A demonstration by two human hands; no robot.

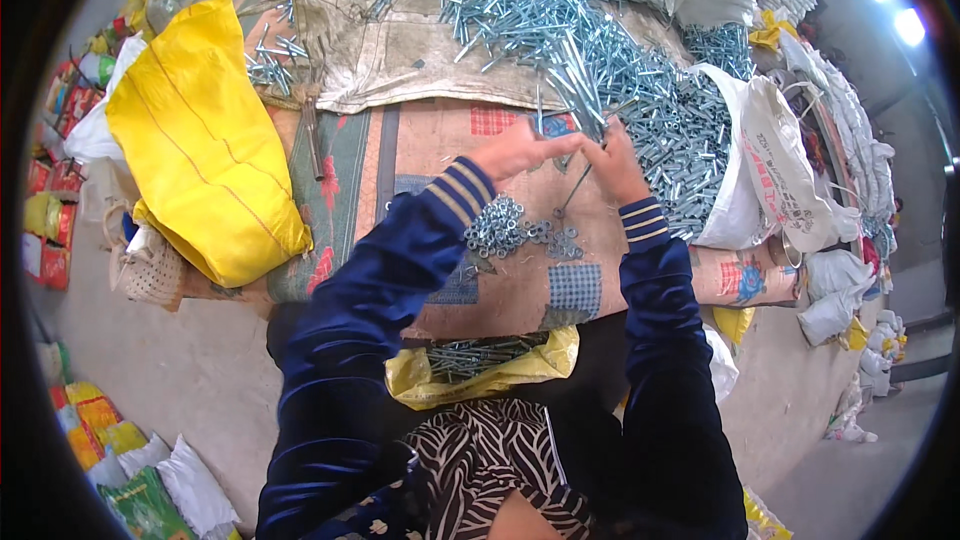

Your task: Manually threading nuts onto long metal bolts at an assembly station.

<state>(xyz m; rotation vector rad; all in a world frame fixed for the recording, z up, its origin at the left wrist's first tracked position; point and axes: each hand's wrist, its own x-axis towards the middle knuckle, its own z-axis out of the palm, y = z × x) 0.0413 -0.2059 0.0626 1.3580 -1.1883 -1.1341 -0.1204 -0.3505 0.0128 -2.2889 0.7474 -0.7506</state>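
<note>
My right hand (617,166) is closed around a bundle of long metal bolts (574,75) that fan upward from its fingers. Close beside it, my left hand (515,152) points its thumb at the bundle, and a single bolt (540,105) stands up from its bent fingers. Part of the grip is hidden by the fingers. Below the hands lie a small heap of hex nuts (497,228) and a few scattered nuts (565,244) on the patterned cloth (430,145). Past my right hand spreads a dense pile of short metal sleeves (690,125).
A large heap of loose bolts (520,10) covers the far side, partly on a dirty beige cloth (400,60). A yellow woven sack (200,140) stands left, a white sack (765,170) right. Below the table edge an open yellow bag (480,370) holds bolts. A dark metal tool (314,140) lies left.
</note>
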